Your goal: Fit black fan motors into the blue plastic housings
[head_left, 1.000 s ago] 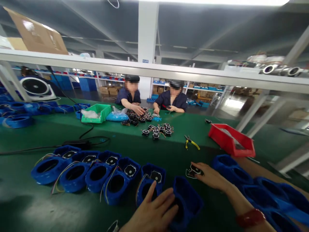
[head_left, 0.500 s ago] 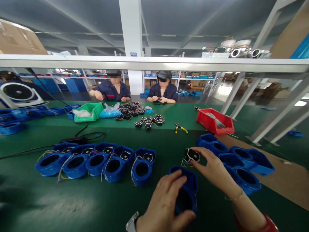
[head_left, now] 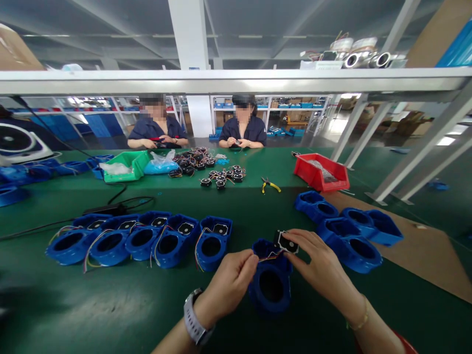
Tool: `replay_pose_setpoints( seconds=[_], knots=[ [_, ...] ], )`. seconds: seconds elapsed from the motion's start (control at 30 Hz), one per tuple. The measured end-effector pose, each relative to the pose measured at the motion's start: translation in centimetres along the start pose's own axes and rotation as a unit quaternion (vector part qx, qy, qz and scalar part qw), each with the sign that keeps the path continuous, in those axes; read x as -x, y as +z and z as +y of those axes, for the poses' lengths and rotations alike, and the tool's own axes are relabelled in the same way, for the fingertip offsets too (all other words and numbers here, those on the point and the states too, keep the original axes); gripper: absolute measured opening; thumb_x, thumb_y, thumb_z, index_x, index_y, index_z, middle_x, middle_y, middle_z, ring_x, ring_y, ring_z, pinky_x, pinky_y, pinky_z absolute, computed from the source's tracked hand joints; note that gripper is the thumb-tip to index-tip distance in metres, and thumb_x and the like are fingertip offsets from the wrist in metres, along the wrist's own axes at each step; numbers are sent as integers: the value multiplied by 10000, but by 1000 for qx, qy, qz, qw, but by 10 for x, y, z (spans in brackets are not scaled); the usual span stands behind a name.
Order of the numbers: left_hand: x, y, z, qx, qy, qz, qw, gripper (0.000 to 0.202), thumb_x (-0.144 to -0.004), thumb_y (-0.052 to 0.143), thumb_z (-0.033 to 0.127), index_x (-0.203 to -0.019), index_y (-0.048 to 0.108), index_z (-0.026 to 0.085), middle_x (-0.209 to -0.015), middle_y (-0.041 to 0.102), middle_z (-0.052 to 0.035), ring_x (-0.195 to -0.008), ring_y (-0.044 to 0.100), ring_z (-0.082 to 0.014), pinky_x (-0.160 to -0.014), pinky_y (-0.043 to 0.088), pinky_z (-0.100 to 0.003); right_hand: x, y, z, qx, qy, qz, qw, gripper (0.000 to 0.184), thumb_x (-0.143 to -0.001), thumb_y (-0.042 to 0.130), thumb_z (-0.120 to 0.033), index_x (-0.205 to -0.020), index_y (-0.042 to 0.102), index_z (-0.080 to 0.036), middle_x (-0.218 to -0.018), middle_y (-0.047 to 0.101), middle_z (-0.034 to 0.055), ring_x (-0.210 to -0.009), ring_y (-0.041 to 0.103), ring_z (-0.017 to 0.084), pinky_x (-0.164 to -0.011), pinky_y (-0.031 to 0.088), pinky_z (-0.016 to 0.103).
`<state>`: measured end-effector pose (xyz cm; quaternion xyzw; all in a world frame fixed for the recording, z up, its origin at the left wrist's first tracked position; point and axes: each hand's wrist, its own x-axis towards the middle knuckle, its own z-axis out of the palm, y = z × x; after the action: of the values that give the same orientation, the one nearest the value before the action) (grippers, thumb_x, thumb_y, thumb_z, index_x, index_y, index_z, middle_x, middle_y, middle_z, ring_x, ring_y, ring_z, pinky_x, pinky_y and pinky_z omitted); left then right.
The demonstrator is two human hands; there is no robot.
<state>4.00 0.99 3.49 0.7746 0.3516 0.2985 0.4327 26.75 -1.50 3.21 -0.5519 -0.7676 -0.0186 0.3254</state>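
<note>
A blue plastic fan housing (head_left: 271, 285) lies on the green table (head_left: 110, 305) right in front of me. My right hand (head_left: 317, 263) pinches a small black square motor part (head_left: 285, 242) over the housing's top edge. Thin coloured wires (head_left: 269, 257) run from that part to my left hand (head_left: 230, 282), whose fingertips pinch them at the housing's left rim. A watch sits on my left wrist.
A row of several blue housings with fitted motors (head_left: 140, 238) lies to the left. Empty blue housings (head_left: 346, 231) lie to the right. Further back are yellow pliers (head_left: 270, 185), a red bin (head_left: 320, 172), a green bin (head_left: 123, 167), loose black motors (head_left: 217, 177) and two seated workers.
My right hand brought the black motor part from the table onto the housing. My left hand left the housing's body and pinched the wires. The view shifted right and down.
</note>
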Motion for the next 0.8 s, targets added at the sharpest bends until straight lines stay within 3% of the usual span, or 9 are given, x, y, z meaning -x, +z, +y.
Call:
replay_pose_setpoints(
  seconds=[0.07,0.13,0.2,0.27,0.4,0.6,0.8],
  knots=[
    [6,-2,-7,-19,15,0,1000,384,-995,303,347,-717,497,166,-681,523,10,-628,475,-111,-597,373,-233,5,7,7,-36,6,-19,999,289,-900,532,-270,-1178,597,-222,-1144,593,87,-1060,556,246,-907,492,431],
    [11,-1,-15,-46,66,-18,997,302,-983,330,275,-825,564,166,-924,631,-26,-844,566,-133,-775,434,-252,9,14,11,-70,13,-40,997,290,-896,545,-284,-1175,611,-236,-1150,598,86,-1062,565,245,-910,498,432],
    [16,3,-22,-80,109,-52,989,239,-964,356,218,-908,584,175,-1168,612,-32,-1084,544,-156,-982,394,-309,13,22,13,-89,24,-57,994,285,-892,552,-293,-1164,627,-251,-1151,604,83,-1058,574,246,-905,507,432],
    [19,8,-29,-131,121,-82,981,212,-949,379,198,-967,591,186,-1272,571,-23,-1212,484,-175,-1079,333,-378,17,28,15,-91,31,-71,993,284,-891,551,-295,-1160,635,-261,-1154,605,81,-1056,578,247,-899,514,432],
    [24,20,-37,-203,119,-96,967,235,-937,397,206,-1088,576,188,-1342,524,-33,-1313,395,-203,-1094,343,-447,22,34,18,-56,28,-89,994,298,-902,529,-266,-1183,626,-258,-1174,592,85,-1067,568,247,-901,512,440],
    [28,36,-42,-267,156,-62,949,196,-935,416,228,-918,595,150,-1346,519,-70,-1340,362,-222,-1089,381,-385,22,27,12,14,-3,-99,995,303,-909,491,-234,-1180,625,-213,-1161,593,105,-1035,581,254,-876,526,446],
    [28,48,-42,-311,187,-10,932,198,-932,435,272,-953,584,143,-1336,529,-85,-1301,415,-273,-982,492,-391,23,25,9,34,-12,-70,997,285,-920,475,-275,-1142,634,-193,-1097,604,105,-984,601,237,-826,548,394]
  ],
)
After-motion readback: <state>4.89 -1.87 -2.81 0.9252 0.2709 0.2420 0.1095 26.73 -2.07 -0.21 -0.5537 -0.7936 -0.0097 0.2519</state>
